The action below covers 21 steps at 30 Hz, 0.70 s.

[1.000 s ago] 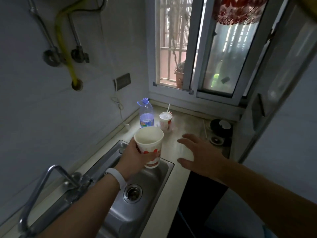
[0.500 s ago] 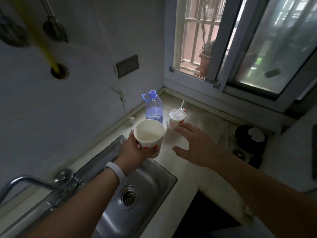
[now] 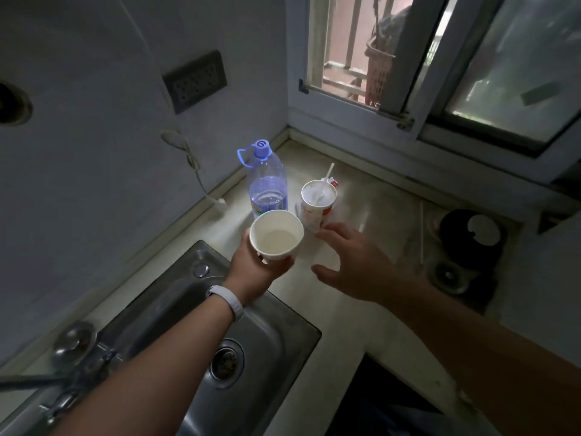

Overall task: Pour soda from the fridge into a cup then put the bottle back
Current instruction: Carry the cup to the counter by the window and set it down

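My left hand [image 3: 256,267] grips a white paper cup [image 3: 276,236] with a red print, held upright just above the counter beyond the sink; the cup looks empty. My right hand [image 3: 355,265] hovers open to the right of it, fingers spread, near a second paper cup [image 3: 317,204] that stands on the counter with a white straw or spoon in it. A clear plastic bottle with a blue cap [image 3: 267,180], partly filled, stands behind the held cup. No fridge is in view.
A steel sink [image 3: 251,347] with a drain lies below my left arm, with a tap [image 3: 63,369] at the lower left. A dark round stand [image 3: 471,237] sits at the counter's right. A window frame [image 3: 358,108] closes the far corner. A cord [image 3: 195,171] hangs from the wall socket.
My left hand has carried the cup forward from above the sink toward the counter by the bottle. My right hand moved forward with it, and the view tilted down.
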Each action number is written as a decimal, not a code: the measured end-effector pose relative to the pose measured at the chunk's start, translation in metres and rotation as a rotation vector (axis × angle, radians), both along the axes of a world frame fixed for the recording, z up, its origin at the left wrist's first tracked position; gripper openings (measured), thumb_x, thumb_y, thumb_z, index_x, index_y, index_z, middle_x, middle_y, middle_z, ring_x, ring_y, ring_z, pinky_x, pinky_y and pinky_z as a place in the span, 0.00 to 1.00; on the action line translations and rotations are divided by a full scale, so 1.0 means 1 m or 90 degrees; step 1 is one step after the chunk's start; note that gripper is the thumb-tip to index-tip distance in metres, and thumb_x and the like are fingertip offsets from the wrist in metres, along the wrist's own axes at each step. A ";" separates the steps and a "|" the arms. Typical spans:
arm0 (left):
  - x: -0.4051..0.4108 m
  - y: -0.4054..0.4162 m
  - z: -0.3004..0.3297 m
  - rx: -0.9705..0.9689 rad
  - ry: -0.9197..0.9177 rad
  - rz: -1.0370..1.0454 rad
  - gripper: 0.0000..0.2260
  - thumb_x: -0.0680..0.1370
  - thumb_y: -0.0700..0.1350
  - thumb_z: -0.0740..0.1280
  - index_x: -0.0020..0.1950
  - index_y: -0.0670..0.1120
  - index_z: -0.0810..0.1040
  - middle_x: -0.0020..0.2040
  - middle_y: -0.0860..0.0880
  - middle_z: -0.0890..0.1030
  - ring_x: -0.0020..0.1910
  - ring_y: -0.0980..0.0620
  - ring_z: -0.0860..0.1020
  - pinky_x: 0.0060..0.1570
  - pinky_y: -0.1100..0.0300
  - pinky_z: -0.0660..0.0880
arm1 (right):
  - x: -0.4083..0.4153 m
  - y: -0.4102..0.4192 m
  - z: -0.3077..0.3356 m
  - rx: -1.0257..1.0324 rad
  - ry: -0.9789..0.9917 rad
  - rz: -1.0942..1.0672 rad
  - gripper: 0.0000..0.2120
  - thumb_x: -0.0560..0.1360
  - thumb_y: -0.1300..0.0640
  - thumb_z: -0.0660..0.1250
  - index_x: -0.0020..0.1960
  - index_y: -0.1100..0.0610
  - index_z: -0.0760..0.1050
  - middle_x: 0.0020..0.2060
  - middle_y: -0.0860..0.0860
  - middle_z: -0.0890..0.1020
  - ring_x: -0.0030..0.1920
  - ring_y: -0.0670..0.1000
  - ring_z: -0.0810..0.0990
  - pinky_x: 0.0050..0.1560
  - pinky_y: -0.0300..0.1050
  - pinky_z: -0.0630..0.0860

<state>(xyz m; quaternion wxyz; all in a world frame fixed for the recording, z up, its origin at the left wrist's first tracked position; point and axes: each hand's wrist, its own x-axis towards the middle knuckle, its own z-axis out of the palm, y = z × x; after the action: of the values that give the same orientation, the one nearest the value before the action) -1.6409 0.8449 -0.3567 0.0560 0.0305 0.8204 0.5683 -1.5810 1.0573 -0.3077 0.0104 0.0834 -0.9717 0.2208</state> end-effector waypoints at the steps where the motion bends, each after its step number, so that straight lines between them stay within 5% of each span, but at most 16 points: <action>1: -0.003 0.002 -0.006 -0.001 -0.002 0.009 0.36 0.60 0.49 0.83 0.64 0.53 0.72 0.56 0.54 0.82 0.55 0.54 0.81 0.56 0.45 0.78 | -0.003 0.001 -0.004 -0.001 -0.006 -0.003 0.32 0.70 0.39 0.69 0.70 0.50 0.68 0.69 0.49 0.71 0.64 0.52 0.72 0.59 0.47 0.75; 14: -0.044 0.023 -0.069 -0.026 -0.061 0.008 0.32 0.60 0.47 0.80 0.57 0.60 0.67 0.52 0.64 0.76 0.52 0.58 0.77 0.55 0.63 0.71 | -0.036 0.016 -0.051 0.006 -0.071 -0.034 0.31 0.71 0.40 0.69 0.71 0.49 0.68 0.69 0.48 0.70 0.64 0.52 0.72 0.59 0.46 0.73; 21: -0.065 0.031 -0.085 -0.011 -0.073 -0.017 0.35 0.62 0.42 0.81 0.65 0.50 0.69 0.54 0.58 0.78 0.54 0.57 0.77 0.57 0.64 0.72 | -0.046 0.021 -0.066 0.005 -0.097 -0.046 0.32 0.71 0.39 0.68 0.71 0.48 0.67 0.70 0.49 0.70 0.65 0.51 0.72 0.60 0.48 0.75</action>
<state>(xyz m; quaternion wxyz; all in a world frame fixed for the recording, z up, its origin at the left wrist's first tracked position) -1.7062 0.8761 -0.4415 0.1110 0.0083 0.8203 0.5610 -1.6271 1.0784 -0.3734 -0.0562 0.0315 -0.9729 0.2222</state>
